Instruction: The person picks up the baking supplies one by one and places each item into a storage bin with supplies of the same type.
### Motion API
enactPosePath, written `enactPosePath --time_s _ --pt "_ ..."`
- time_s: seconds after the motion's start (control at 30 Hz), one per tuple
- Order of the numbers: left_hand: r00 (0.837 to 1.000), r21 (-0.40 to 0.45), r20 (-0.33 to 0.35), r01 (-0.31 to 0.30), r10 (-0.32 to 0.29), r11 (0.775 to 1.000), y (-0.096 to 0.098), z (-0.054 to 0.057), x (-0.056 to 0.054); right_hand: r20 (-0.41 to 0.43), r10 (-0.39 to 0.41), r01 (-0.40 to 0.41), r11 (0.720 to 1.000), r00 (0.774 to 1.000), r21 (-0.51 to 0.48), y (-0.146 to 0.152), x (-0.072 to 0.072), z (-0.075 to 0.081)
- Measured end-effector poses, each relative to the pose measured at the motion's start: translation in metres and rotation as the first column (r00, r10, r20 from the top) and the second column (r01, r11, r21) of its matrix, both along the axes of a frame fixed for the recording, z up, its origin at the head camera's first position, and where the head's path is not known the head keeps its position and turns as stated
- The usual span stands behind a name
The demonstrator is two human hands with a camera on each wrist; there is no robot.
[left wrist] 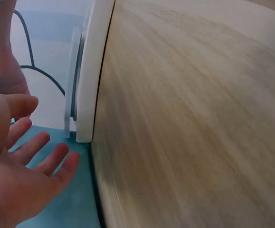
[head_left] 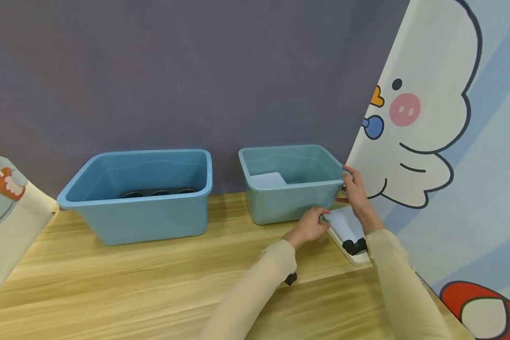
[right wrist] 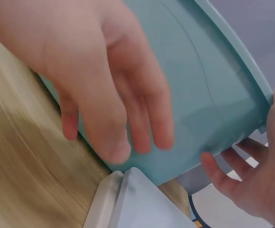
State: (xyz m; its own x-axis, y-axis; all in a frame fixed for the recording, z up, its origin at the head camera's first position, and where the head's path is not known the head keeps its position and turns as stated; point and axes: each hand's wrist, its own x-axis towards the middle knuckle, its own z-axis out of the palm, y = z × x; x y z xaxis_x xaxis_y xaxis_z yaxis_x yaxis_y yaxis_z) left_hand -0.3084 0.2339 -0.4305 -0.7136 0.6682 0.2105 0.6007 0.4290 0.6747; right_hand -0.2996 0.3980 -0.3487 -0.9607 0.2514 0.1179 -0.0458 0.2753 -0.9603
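Observation:
A blue-green plastic bin [head_left: 293,203] stands at the back right of the wooden table, with a white flat piece [head_left: 268,179] inside. My right hand [head_left: 353,190] is at the bin's right front corner. In the right wrist view its fingers [right wrist: 214,168] spread along the bin's side, one fingertip up at the rim. My left hand [head_left: 309,226] is low by the front right of the bin, fingers apart and loosely bent in the left wrist view, holding nothing visible. Below both hands lies a white flat box [head_left: 343,222], close against the bin and partly hidden by the right arm.
A larger blue bin [head_left: 153,219] stands to the left, dark round-topped things [head_left: 159,192] low inside it. Behind both bins rises a grey backdrop [head_left: 221,75]. A printed cartoon sheet [head_left: 442,137] borders the right side. Bare wooden tabletop [head_left: 131,283] shows in front.

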Motion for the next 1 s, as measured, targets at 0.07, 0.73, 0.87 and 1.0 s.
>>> enactPosePath --time_s 0.07,0.73,0.87,1.0 --pt "1.000 -0.044 -0.019 0.008 -0.008 0.999 0.003 -0.002 0.000 0.001 0.005 -0.005 1.000 1.000 -0.006 -0.001 0.000 0.001" --pt "0.983 -0.287 -0.170 0.019 -0.071 0.958 0.026 -0.013 0.009 0.001 0.003 -0.003 1.000 1.000 -0.012 0.004 -0.003 -0.007" --pt "0.964 -0.354 -0.246 0.005 -0.098 0.935 0.024 -0.014 0.010 0.000 -0.008 0.008 1.000 1.000 0.014 0.012 -0.009 -0.017" --pt "0.946 -0.426 -0.299 -0.012 -0.128 0.905 0.018 -0.011 0.010 -0.001 -0.004 0.004 1.000 1.000 0.027 0.012 -0.012 -0.016"
